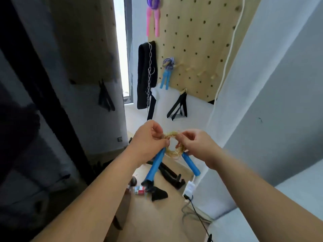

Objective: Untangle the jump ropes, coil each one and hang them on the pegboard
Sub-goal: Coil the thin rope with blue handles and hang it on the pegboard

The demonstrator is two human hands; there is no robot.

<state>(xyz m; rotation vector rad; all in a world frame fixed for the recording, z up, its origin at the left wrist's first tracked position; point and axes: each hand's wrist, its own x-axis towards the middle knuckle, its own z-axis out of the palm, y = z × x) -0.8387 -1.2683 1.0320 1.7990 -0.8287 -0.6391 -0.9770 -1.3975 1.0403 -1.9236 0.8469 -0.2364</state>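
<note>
Before the pegboard (192,32), left hand (148,137) and right hand (194,142) each pinched the coiled rope (173,153), keeping loops gathered for hanging.

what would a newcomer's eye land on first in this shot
Dead centre, the left hand and right hand pinch a small coil of gold jump rope, with its two blue handles hanging down below them. Behind them, the wooden pegboard carries two coiled ropes: a pink-handled rope at its top left and a blue-handled rope lower down.
</note>
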